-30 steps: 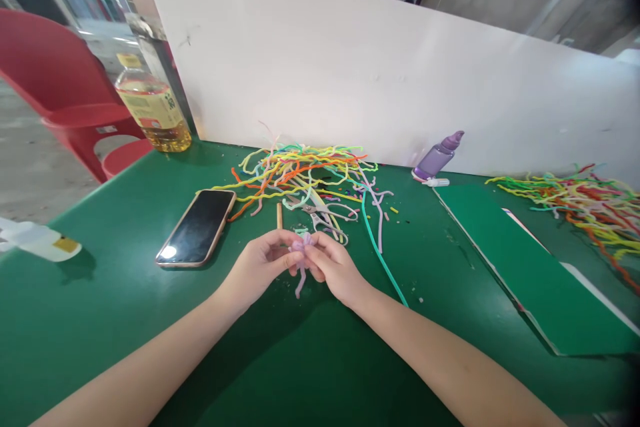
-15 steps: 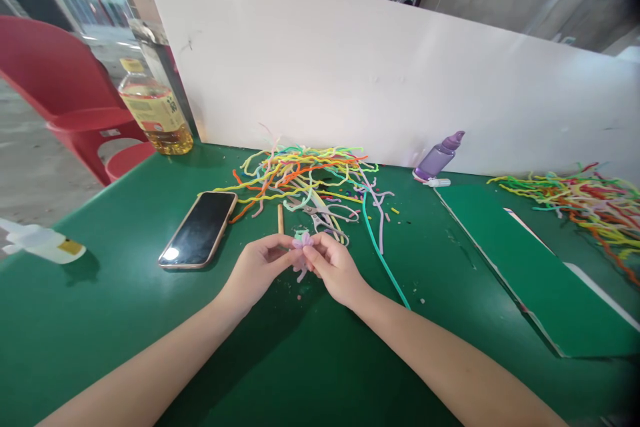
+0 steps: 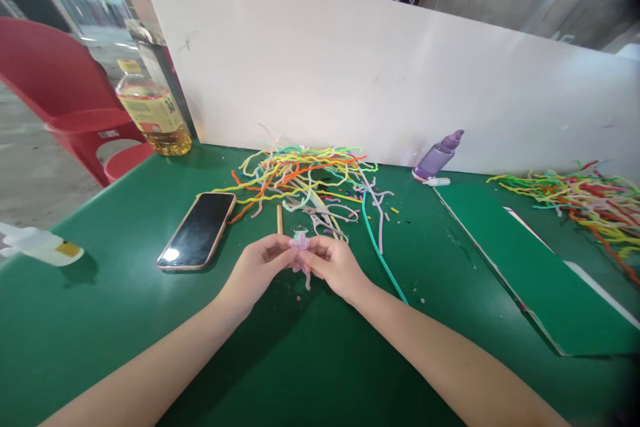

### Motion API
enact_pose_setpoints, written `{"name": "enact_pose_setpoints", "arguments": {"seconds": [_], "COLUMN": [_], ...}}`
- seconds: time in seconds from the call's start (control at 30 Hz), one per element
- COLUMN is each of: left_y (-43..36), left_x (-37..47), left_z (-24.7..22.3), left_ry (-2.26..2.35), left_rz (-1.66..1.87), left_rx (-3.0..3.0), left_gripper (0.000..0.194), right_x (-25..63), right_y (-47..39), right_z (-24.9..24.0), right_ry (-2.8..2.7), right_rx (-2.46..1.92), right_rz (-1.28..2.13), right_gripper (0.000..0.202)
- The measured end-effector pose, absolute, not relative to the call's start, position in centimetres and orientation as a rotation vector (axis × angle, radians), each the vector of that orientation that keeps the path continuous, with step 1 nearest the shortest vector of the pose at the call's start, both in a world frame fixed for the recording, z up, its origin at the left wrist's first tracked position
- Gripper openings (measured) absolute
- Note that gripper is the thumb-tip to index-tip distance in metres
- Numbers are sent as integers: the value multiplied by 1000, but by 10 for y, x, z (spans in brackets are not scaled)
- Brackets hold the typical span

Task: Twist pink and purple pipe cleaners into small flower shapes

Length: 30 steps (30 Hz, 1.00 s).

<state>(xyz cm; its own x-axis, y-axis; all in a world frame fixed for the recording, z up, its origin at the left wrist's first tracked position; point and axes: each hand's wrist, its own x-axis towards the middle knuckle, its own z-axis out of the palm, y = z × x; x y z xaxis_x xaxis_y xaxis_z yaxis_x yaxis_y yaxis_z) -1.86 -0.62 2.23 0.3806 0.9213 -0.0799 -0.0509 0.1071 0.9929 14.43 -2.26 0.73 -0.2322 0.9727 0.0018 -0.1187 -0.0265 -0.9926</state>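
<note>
Both my left hand (image 3: 257,271) and my right hand (image 3: 339,267) pinch a small light-purple piece (image 3: 299,242) of bent fuzzy strips between thumbs and fingers. A bit of pale green shows at its top, and a light-purple end hangs below my fingertips. Just beyond my hands lie scissors (image 3: 327,215) with pale handles and a short wooden stick (image 3: 280,219). Behind them is a tangled pile of coloured fuzzy strips (image 3: 300,170). One teal strip (image 3: 379,253) runs from the pile toward my right forearm.
A phone (image 3: 197,230) and a white glue bottle (image 3: 47,245) lie to the left on the green table (image 3: 125,300). An oil bottle (image 3: 155,117) stands behind. Rightward are a purple bottle (image 3: 436,159), a green board (image 3: 530,267) and more strips (image 3: 595,203). A white panel (image 3: 325,60) borders the back.
The light-purple piece has turned slightly between my fingers, and its hanging end now points down to the right. My hands have barely moved.
</note>
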Motion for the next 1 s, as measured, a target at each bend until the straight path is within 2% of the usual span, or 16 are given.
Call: {"name": "enact_pose_setpoints", "arguments": {"seconds": [0.27,0.67,0.83,1.0], "left_y": [-8,-5,-5,-4], "left_x": [-18,-20,-20,-19], "left_z": [21,26,28,31], "left_ry": [936,972,957,964], "left_rz": [917,918,940,871], "left_rx": [1291,1269,1317,1316], "left_gripper": [20,20,21,21], "right_x": [142,142,140,141], "right_y": [-23,-27,-30,-29], "right_z": [9,13,15,15], "right_ry": [-1156,-1380,-1360,-1418], "right_rx": [-953,-1126,-1068,-1069], "right_rz": [1593,1344,1397,1302], "right_gripper": [23,19,18,17]}}
